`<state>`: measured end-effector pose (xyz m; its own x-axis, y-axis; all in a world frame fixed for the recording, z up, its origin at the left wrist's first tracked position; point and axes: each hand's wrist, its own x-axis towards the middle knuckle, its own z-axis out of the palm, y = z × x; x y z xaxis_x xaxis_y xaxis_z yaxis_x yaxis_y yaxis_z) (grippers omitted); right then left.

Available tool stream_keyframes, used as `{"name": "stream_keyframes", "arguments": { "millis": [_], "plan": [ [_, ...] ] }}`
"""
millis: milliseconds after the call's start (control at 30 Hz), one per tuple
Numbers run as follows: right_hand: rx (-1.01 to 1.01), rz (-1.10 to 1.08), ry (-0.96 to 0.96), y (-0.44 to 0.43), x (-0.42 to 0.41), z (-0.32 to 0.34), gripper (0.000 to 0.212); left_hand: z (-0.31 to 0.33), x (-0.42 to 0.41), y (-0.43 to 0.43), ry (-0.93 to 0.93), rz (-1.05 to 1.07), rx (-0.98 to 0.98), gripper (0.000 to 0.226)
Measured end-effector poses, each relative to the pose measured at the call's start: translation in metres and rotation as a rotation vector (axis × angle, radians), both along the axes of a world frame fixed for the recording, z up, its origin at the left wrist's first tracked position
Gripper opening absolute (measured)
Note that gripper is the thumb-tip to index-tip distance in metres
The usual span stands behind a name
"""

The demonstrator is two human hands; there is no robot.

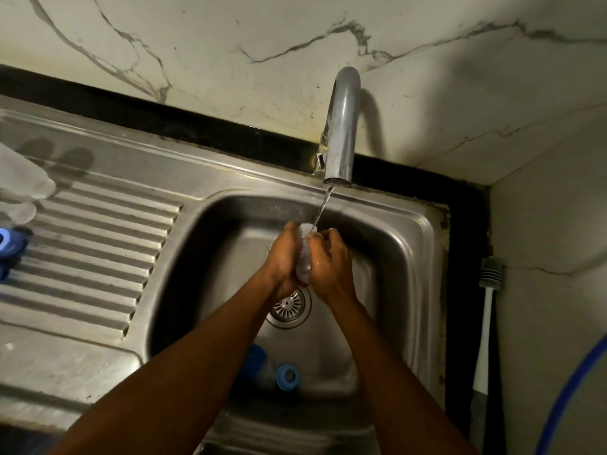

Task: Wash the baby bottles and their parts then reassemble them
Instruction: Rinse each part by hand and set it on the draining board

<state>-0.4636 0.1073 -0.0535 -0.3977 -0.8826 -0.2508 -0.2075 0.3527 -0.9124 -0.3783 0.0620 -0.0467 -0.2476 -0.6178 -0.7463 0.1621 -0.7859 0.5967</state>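
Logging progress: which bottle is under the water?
The clear bottle held between left hand and right hand under the tap; the blue-ringed bottle lies on the sink floor.

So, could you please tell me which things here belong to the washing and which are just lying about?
Job: clear bottle, held by left hand and right hand; tap; blue ring and blue piece in the sink; clear parts and blue parts on the drainboard.
Idle: brush, blue hose.
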Motion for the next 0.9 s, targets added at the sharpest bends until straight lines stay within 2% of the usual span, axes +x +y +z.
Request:
{"name": "stream_keyframes", "arguments": {
  "millis": [100, 200, 333, 433, 500, 567, 600, 633, 667, 700, 733, 767, 833, 900],
  "plan": [
    [0.004, 0.089, -0.147, 0.000, 0.002, -0.001, 0.030, 0.008, -0.002, -0.004, -0.048, -0.074, -0.141, 0.041],
    [0.016, 0.187, -0.063, 0.005, 0.005, -0.005, 0.032, 0.013, -0.004, -0.006, -0.198, -0.054, -0.227, 0.023],
    [-0.008, 0.272, 0.045, 0.014, 0.006, -0.011, 0.034, 0.022, -0.002, -0.010, -0.157, 0.013, -0.084, 0.030],
    [-0.083, 0.200, 0.076, 0.019, 0.004, -0.010, 0.051, 0.025, -0.007, -0.015, -0.162, 0.025, -0.060, 0.020],
    [-0.128, 0.013, 0.033, 0.018, 0.001, -0.002, 0.044, 0.025, -0.010, -0.017, -0.023, -0.063, -0.010, 0.007],
    [-0.098, -0.150, -0.203, 0.014, -0.004, 0.008, 0.039, 0.028, -0.008, -0.019, 0.207, -0.145, 0.080, 0.006],
    [-0.042, -0.168, -0.436, 0.013, -0.008, 0.011, 0.039, 0.029, -0.004, -0.020, 0.286, -0.164, 0.105, 0.011],
    [0.008, -0.147, -0.699, 0.012, -0.012, 0.015, 0.043, 0.027, 0.000, -0.022, 0.338, -0.185, 0.108, 0.018],
    [0.056, -0.103, -0.884, 0.014, -0.018, 0.016, 0.052, 0.025, 0.004, -0.024, 0.368, -0.219, 0.097, 0.028],
    [0.077, -0.027, -0.977, 0.016, -0.021, 0.018, 0.057, 0.026, 0.006, -0.024, 0.396, -0.264, 0.094, 0.036],
    [0.078, 0.069, -0.957, 0.016, -0.025, 0.015, 0.050, 0.028, 0.007, -0.025, 0.392, -0.303, 0.086, 0.037],
    [0.061, 0.165, -0.850, 0.015, -0.027, 0.012, 0.038, 0.030, 0.005, -0.025, 0.331, -0.340, 0.058, 0.030],
    [-0.001, 0.273, -0.442, 0.013, -0.027, 0.005, 0.034, 0.033, -0.004, -0.023, 0.072, -0.337, -0.037, 0.016],
    [-0.054, 0.241, -0.065, 0.011, -0.016, -0.003, 0.037, 0.030, -0.016, -0.018, -0.170, -0.216, -0.135, 0.014]
  ]
}}
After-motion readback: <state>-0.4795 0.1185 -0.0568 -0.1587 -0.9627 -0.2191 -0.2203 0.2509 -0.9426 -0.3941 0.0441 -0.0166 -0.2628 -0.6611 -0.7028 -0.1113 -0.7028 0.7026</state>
